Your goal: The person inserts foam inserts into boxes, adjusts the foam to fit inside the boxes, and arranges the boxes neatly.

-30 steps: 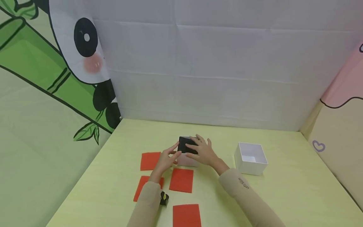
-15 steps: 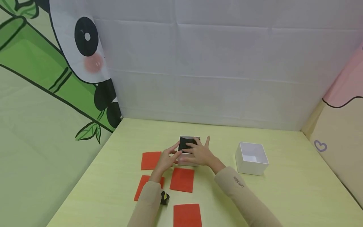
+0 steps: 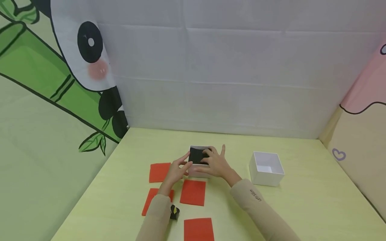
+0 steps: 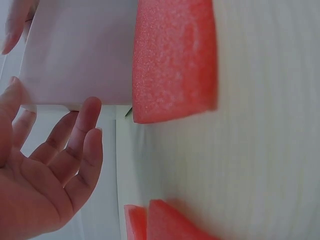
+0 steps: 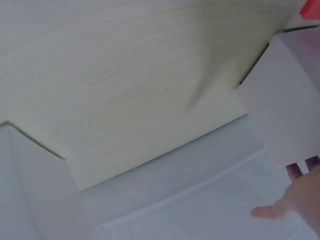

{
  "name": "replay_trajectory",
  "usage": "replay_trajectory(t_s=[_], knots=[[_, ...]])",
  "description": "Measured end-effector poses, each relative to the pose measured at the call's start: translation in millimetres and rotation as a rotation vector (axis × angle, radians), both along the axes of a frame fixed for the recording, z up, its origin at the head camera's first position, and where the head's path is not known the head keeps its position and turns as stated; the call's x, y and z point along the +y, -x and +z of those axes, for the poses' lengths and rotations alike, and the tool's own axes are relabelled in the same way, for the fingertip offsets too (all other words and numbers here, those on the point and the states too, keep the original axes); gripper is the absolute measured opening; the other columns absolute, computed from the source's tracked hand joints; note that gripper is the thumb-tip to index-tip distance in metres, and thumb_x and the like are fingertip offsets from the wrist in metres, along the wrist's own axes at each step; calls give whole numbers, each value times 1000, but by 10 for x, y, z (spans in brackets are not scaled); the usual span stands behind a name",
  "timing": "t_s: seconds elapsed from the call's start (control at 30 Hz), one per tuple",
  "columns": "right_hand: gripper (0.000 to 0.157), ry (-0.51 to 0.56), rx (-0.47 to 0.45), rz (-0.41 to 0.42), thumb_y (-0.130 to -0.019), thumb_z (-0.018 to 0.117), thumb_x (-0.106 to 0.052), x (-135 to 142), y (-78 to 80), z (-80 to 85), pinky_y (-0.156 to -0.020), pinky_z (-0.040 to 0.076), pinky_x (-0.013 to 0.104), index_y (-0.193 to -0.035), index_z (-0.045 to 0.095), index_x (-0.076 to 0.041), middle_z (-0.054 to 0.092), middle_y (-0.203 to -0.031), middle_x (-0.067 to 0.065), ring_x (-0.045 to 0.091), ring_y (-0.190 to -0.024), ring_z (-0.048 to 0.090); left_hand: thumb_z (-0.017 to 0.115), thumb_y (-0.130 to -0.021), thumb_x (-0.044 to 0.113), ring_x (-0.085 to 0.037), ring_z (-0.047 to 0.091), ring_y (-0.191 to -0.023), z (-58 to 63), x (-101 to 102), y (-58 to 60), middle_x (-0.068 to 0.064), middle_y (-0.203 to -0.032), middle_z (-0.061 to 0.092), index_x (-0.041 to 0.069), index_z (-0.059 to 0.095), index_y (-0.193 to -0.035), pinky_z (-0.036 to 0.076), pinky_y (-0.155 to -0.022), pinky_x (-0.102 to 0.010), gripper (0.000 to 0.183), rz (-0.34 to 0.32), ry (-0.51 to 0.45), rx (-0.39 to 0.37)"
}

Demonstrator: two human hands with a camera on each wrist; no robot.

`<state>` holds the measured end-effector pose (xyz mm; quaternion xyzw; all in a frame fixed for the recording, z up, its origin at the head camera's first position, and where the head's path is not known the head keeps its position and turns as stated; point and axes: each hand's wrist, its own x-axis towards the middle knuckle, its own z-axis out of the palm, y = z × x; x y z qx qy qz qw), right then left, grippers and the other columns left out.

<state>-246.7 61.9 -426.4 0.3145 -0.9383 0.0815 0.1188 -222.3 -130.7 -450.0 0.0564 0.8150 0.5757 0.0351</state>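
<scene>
A white box [image 3: 199,170] stands near the table's middle with a black sheet [image 3: 196,155], perhaps cloth, inside its rim. My left hand [image 3: 177,171] holds the box at its left side, index finger at the rim and thumb at the front corner. In the left wrist view its loosely bent fingers [image 4: 82,145] lie along the box wall. My right hand [image 3: 217,164] reaches over the right rim, bent fingertips on the black sheet and little finger raised. Its thumb lies across the box front. The right wrist view shows the fingers going over the rim, their tips hidden.
A second white box [image 3: 267,168] stands to the right. Red cloth squares [image 3: 193,192] lie left of and in front of the first box, one partly under the left forearm. A small black object with yellow [image 3: 174,212] sits beside that sleeve. A white backdrop [image 3: 211,77] rises behind.
The right hand has shifted slightly and its fingers have gone from spread and straight to bent on the black sheet. The sheet shows lower in the box. The left hand stays put.
</scene>
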Motion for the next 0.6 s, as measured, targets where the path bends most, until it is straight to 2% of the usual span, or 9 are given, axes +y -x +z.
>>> replay_trajectory(t_s=[0.13, 0.33, 0.6], knots=[[54, -24, -25, 9, -77, 47, -66, -6, -8, -14, -87, 4, 72, -92, 73, -21, 49, -120, 9, 27, -119, 31, 58, -86, 37, -28, 62, -63, -8, -8, -3, -17, -108, 57, 26, 39, -136, 36, -44, -26, 55, -8, 8, 7], [54, -28, -63, -3, -78, 47, -65, 20, -10, -51, -87, 3, 71, -99, 71, -21, 47, -123, 10, 27, -121, 28, 59, -85, 35, -27, 62, -63, -4, -6, -3, -17, -108, 57, 27, 39, -136, 37, -45, -26, 55, -1, 15, -2], [55, 62, -57, 39, -80, 52, -58, 50, -36, -50, -89, 7, 69, -114, 63, -16, 45, -126, 12, 30, -123, 25, 59, -86, 33, -27, 62, -62, -20, -2, 13, -17, -107, 58, 27, 40, -136, 38, -46, -26, 54, 9, 26, -3]])
